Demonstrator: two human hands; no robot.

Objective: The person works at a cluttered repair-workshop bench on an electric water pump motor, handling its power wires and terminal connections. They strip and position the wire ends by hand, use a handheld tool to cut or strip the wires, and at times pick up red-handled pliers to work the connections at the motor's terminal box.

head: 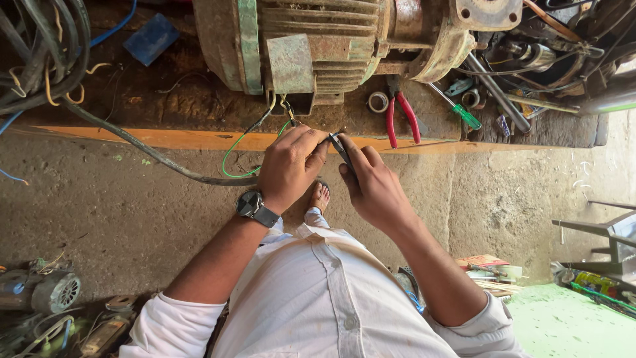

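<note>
A big rusty electric motor [311, 43] with green paint lies on the workbench [172, 106]. Wires [281, 109] hang from its terminal box over the bench edge, among them a thin green wire [232, 154]. My left hand [290, 166], with a wristwatch, pinches a wire end at the bench's front edge. My right hand [374, 185] holds a small dark blade-like tool [342, 152] against that wire end, right beside the left fingertips.
Red-handled pliers [399, 118], a roll of tape [378, 101], a green screwdriver [457, 108] and metal rods lie on the bench at the right. Thick black cables [40, 59] pile at the left. A small motor [46, 290] sits on the concrete floor, lower left.
</note>
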